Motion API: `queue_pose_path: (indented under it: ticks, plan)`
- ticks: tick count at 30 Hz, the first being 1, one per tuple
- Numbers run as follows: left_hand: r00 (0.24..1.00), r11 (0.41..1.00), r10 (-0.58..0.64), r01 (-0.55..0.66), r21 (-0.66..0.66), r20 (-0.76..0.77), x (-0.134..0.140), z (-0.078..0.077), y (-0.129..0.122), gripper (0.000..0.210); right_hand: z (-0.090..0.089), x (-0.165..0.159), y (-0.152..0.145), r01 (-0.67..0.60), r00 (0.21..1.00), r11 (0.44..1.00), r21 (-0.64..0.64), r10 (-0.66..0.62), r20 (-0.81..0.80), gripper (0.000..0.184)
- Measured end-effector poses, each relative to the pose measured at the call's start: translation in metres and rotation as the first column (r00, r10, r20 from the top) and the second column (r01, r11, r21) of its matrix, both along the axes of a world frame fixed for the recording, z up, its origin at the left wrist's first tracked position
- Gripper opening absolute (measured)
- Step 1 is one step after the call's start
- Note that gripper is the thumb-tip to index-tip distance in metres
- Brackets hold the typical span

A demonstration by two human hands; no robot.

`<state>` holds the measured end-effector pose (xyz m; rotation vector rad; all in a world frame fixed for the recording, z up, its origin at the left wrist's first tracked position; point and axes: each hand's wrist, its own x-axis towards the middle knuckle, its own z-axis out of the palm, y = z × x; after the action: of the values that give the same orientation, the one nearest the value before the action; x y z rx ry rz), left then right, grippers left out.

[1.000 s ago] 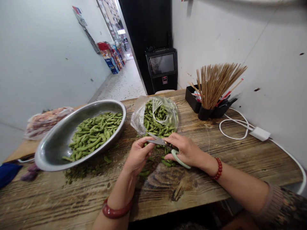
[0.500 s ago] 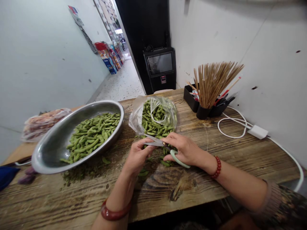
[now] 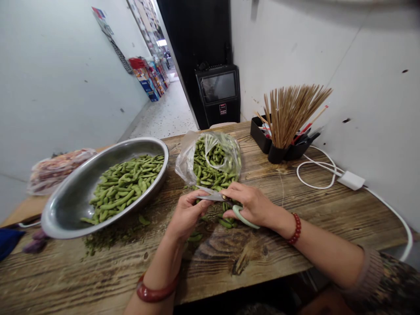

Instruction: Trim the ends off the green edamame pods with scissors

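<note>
My right hand [image 3: 247, 203] grips a pair of scissors [image 3: 215, 196] with pale green handles, the blades pointing left and slightly apart. At the blade tips, my left hand [image 3: 188, 213] is closed in a pinch between thumb and forefinger. A bit of green shows there, seemingly an edamame pod mostly hidden by the fingers and blades. Just beyond the hands lies an open clear plastic bag [image 3: 185, 164] full of edamame pods [image 3: 213, 153]. A few loose pods [image 3: 226, 221] lie on the table under the hands. To the left, a tilted steel basin [image 3: 65, 210] holds many pods.
Green trimmings [image 3: 108, 238] lie by the basin on the wooden table [image 3: 278, 253]. A bagged pinkish food [image 3: 59, 168] sits behind it at left. At right stand a black holder [image 3: 260, 135] with wooden sticks [image 3: 288, 116] and a white cable with an adapter [image 3: 351, 180].
The scissor blades have closed a little at the left fingertips. Both hands have otherwise stayed in nearly the same place; the whole view has shifted very slightly.
</note>
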<state>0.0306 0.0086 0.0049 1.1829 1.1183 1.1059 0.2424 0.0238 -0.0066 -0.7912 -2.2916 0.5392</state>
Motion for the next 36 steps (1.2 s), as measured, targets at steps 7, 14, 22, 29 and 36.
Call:
queue_pose_path:
  ticks: [7, 14, 22, 29, 36]
  plan:
    - [0.996, 0.999, -0.004, 0.008, -0.053, 0.086, -0.002, 0.007, 0.001, 0.018, -0.002, 0.003, 0.003, 0.022, 0.999, 0.999, -0.050, -0.024, -0.041, 0.042]
    - [0.920, 0.995, 0.075, -0.044, -0.089, 0.384, -0.018, 0.014, 0.008, 0.016, -0.010, 0.005, 0.011, 0.107, 0.974, 0.993, -0.058, -0.116, -0.192, 0.043]
    - [0.968, 0.994, 0.036, -0.009, -0.111, 0.249, -0.021, 0.015, 0.005, 0.020, -0.009, 0.005, 0.010, 0.081, 0.982, 0.995, -0.063, -0.090, -0.167, 0.042]
    - [0.982, 0.997, 0.061, -0.067, -0.024, -0.180, -0.015, 0.017, 0.002, 0.016, -0.006, 0.006, 0.009, 0.096, 0.982, 0.993, -0.062, -0.104, -0.156, 0.040]
    - [0.829, 0.985, -0.097, 0.161, 0.069, -0.551, -0.014, 0.024, 0.002, 0.007, 0.001, 0.006, 0.007, 0.105, 0.979, 0.993, -0.050, -0.112, -0.169, 0.038]
